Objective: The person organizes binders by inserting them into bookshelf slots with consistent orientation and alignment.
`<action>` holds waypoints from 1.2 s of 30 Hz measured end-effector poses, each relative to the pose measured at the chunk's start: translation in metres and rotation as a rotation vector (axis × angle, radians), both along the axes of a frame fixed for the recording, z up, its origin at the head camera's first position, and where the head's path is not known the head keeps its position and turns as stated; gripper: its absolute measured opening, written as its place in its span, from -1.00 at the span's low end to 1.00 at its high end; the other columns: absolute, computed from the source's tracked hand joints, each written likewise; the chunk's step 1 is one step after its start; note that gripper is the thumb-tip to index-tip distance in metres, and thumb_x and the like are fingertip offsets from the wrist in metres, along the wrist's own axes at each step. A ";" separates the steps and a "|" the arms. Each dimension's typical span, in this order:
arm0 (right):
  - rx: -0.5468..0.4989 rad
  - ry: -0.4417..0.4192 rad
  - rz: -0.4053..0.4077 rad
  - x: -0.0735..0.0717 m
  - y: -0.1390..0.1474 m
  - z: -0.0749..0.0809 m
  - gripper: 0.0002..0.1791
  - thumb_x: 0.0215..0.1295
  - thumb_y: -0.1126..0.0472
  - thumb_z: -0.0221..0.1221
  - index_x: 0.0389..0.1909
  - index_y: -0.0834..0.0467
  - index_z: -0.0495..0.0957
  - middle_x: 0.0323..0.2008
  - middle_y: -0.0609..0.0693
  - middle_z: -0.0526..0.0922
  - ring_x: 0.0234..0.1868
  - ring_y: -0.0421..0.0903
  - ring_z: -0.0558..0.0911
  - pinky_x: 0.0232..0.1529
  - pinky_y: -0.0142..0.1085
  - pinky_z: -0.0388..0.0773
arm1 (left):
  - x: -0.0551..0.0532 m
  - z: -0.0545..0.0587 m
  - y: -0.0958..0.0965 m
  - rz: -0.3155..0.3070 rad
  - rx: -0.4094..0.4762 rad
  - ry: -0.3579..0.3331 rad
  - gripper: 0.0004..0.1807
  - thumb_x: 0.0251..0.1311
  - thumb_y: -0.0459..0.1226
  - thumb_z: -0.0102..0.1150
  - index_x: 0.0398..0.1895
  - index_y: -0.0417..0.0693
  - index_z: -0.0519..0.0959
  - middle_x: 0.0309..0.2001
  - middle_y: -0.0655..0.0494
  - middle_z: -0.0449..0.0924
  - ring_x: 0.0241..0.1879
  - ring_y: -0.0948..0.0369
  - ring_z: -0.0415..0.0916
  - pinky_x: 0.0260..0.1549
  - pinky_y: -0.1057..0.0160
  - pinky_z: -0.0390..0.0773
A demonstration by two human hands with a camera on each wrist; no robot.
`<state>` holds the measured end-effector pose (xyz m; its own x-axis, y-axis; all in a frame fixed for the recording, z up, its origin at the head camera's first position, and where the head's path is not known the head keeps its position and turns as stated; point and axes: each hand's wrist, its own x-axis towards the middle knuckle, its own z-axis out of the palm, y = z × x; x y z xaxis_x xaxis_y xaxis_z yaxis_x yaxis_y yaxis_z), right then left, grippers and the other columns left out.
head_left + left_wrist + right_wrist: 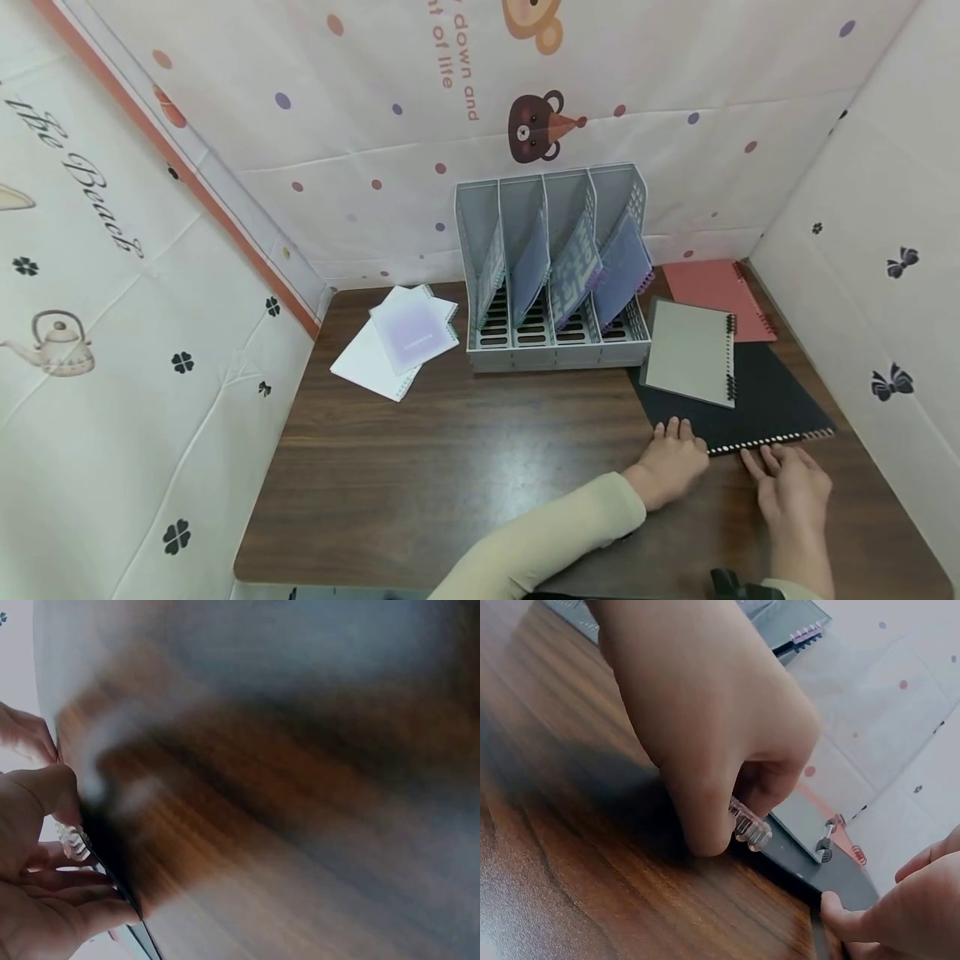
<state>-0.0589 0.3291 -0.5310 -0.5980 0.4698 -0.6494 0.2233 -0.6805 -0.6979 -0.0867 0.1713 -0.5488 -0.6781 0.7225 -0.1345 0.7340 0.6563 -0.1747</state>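
A large black spiral notebook lies at the table's right, its coil edge toward me. At the left end of that coil, my left hand grips the edge, fingers over the cover and thumb low at the front. The right wrist view shows clear coil rings between that hand's thumb and fingers. Farther right along the edge, my right hand pinches the notebook, with its thumb against the black border. A smaller grey spiral notebook rests on the black one. Behind them is a red spiral notebook.
A grey divided file rack stands at the back with a notebook leaning in each slot. To its left, white notebooks lie under a pale purple one. Cloth-covered walls bound the wooden table at the back and sides.
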 end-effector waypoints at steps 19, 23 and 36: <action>-0.059 0.222 0.180 -0.001 0.000 -0.003 -0.25 0.58 0.29 -0.05 0.64 -0.07 -0.13 0.04 -0.17 0.42 -0.06 -0.33 0.54 -0.13 -0.38 0.64 | -0.015 0.003 -0.013 0.007 0.101 -0.112 -0.35 0.47 0.04 0.08 0.50 -0.05 0.31 0.42 0.14 0.37 0.37 0.31 0.34 0.19 0.38 0.44; -0.054 0.334 0.202 -0.001 -0.005 -0.004 -0.40 0.54 0.32 0.05 0.49 0.02 0.12 0.00 -0.13 0.52 -0.12 -0.26 0.68 -0.30 -0.23 0.70 | -0.017 0.003 -0.018 -0.017 0.128 -0.124 -0.46 0.48 0.00 0.08 0.42 0.02 0.40 0.43 0.14 0.37 0.38 0.31 0.33 0.20 0.42 0.41; 0.083 0.285 0.326 -0.004 -0.021 0.013 -0.38 0.57 0.25 -0.03 0.51 -0.02 -0.05 -0.17 -0.22 0.61 -0.17 -0.29 0.71 -0.21 -0.34 0.68 | -0.018 0.008 -0.036 -0.073 0.289 -0.121 -0.72 0.44 -0.14 0.16 0.14 0.05 0.55 0.31 0.16 0.52 0.27 0.36 0.46 0.07 0.50 0.47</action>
<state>-0.0634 0.3083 -0.5178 -0.8735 0.2706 -0.4046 0.2073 -0.5454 -0.8122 -0.1052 0.1353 -0.5408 -0.6150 0.7885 0.0068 0.7848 0.6113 0.1023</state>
